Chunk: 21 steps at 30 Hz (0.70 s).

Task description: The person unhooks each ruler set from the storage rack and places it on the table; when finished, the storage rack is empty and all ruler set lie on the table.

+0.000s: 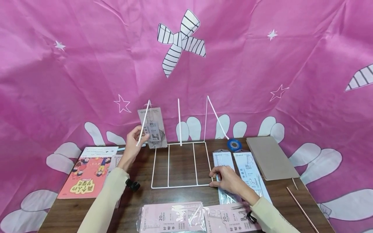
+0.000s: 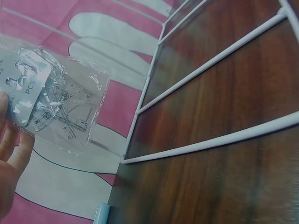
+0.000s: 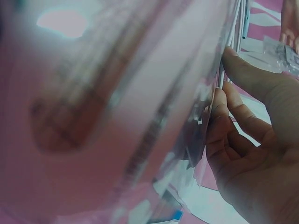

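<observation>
A white wire rack (image 1: 168, 165) lies flat on the brown table, with thin uprights rising at its back edge. My left hand (image 1: 141, 136) pinches a clear packet of rulers (image 1: 153, 127) and holds it up against the rack's left upright. In the left wrist view the packet (image 2: 52, 106) hangs past my fingers (image 2: 8, 149), above the rack's wires (image 2: 210, 141). My right hand (image 1: 213, 180) pinches the rack's front right corner between thumb and forefinger. In the right wrist view the fingers (image 3: 219, 112) close on the white wire (image 3: 230, 37) beside a blurred pink packet (image 3: 117, 116).
Two similar packets (image 1: 247, 171) lie under my right forearm, and two pink ones (image 1: 172, 217) lie at the table's front edge. An orange booklet (image 1: 85, 177) lies left. A blue tape roll (image 1: 234, 144), a beige board (image 1: 271, 158) and thin sticks (image 1: 301, 208) lie right. Pink cloth hangs behind.
</observation>
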### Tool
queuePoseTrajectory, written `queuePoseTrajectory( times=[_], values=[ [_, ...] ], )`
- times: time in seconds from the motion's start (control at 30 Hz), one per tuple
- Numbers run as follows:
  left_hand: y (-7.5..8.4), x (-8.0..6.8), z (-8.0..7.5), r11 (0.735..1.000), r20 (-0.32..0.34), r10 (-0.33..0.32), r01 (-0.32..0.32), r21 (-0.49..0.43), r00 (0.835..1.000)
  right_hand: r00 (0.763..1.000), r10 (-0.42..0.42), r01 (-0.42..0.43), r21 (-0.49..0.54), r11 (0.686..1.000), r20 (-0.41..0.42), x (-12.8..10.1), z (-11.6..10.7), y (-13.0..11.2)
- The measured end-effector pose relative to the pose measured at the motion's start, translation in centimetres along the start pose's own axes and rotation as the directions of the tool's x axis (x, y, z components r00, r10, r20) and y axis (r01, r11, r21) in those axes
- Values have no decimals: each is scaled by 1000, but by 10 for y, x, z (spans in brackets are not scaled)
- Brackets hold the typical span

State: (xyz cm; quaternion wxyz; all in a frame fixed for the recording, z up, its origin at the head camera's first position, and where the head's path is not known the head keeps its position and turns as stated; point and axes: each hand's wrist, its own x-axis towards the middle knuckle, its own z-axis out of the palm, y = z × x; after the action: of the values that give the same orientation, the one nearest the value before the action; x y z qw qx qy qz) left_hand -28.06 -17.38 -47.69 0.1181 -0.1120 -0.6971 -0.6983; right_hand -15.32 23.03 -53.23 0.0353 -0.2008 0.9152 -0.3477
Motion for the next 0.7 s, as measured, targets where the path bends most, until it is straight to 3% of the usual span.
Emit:
queuePoseTrajectory(
  times=[0.17, 0.5, 0.7],
  values=[
    [7, -21, -3, 999, 5, -33, 33, 18, 999, 1000, 11, -11, -6, 1000, 2, 0, 0, -1],
    [25, -59, -8, 997, 51, -8, 12, -79, 999, 1000, -10, 9, -12, 1000, -9, 0, 0, 0],
    [32, -80, -10, 998, 69, -13, 18, -65, 997, 1000, 13, -13, -30, 999, 3, 1, 1, 0]
  ],
)
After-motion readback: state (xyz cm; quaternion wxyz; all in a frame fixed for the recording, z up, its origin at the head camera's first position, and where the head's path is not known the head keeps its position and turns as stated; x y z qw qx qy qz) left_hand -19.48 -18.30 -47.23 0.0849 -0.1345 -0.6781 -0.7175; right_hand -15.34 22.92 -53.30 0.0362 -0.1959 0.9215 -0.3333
